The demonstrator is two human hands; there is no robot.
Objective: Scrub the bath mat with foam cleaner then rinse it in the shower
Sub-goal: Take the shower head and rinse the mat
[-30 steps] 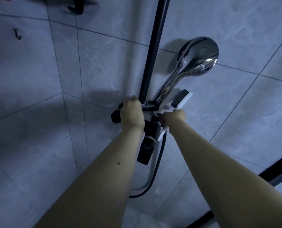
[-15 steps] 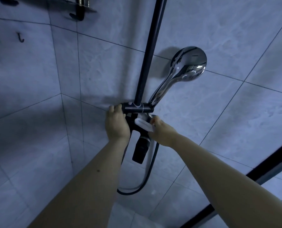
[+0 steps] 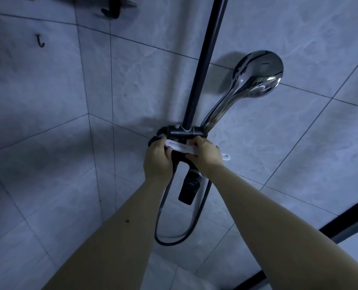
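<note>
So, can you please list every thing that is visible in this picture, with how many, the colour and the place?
shower head: one, shiny chrome, in the holder right of the rail
rail: one, black, upright on the wall
holder bracket: one, black, across the foot of the rail
tap handle: one, black, below the hands
hose: one, black, looping below the tap
brush: one, white handle, held across between both hands
wall hooks: two seen, dark, upper left
wall tiles: many, grey
left hand: one, holding the brush's left end
right hand: one, fingers curled round the brush handle
</note>
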